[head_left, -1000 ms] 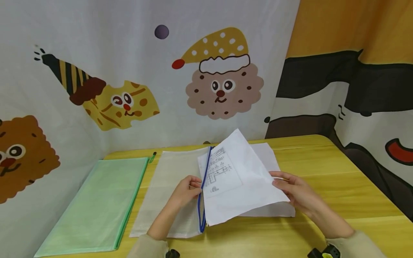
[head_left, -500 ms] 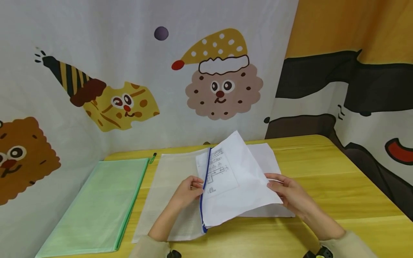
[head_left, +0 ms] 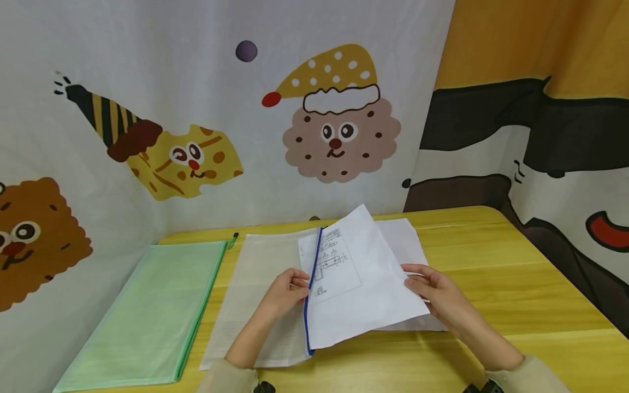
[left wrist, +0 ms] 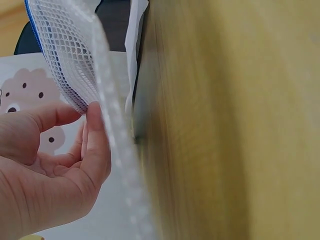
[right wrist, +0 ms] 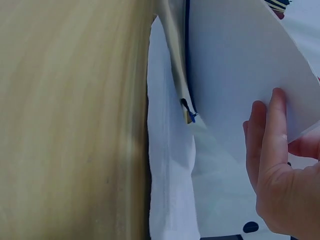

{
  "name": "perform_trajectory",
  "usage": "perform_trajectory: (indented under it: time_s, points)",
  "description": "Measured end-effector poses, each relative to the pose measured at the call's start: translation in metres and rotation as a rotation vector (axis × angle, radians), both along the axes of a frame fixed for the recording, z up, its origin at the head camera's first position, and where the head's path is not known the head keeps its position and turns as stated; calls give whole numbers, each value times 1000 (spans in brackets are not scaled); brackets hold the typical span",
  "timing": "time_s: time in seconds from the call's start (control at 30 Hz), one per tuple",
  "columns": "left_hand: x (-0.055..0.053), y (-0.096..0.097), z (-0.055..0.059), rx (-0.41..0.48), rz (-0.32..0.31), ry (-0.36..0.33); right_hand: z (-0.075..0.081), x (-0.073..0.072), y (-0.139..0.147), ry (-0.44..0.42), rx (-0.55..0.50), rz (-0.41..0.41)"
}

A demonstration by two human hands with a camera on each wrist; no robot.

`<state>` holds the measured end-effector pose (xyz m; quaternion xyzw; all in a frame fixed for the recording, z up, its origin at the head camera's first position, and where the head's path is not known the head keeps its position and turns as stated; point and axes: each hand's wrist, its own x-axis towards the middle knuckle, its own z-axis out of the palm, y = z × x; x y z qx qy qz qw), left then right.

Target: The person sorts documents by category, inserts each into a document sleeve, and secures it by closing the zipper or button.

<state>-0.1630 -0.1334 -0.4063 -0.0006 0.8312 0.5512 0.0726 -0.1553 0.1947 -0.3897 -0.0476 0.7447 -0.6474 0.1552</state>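
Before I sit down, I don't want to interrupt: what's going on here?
A person's left hand pinches the white mesh zip pouch near its blue edge, while the right hand holds the printed paper by its right side. The paper is partway in the pouch. More white paper lies beneath it on the wood-grain table, and a green zip pouch lies to the left.

Print (head_left: 327,261) on white sheet (head_left: 371,292) too small to read.

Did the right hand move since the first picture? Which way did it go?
Yes. The right hand, pinching the lifted white sheet, has moved a little to the left in the head view, judged against the pink printed cookie.
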Motion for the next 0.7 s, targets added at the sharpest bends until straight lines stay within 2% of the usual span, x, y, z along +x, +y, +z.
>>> perform_trajectory:
  time_s: [0.17, 0.53, 0.7]
  points:
    - [0, 1, -1, -32, -8, 10, 5, 3, -3, 10, -5, 11]
    - [-3, 3, -6, -177, -30, 94, 12, 5, -18, 16, -117, 10]
    - [-2, 5, -5, -221, -43, 102, 13, 5, -24, 2, -191, 18]
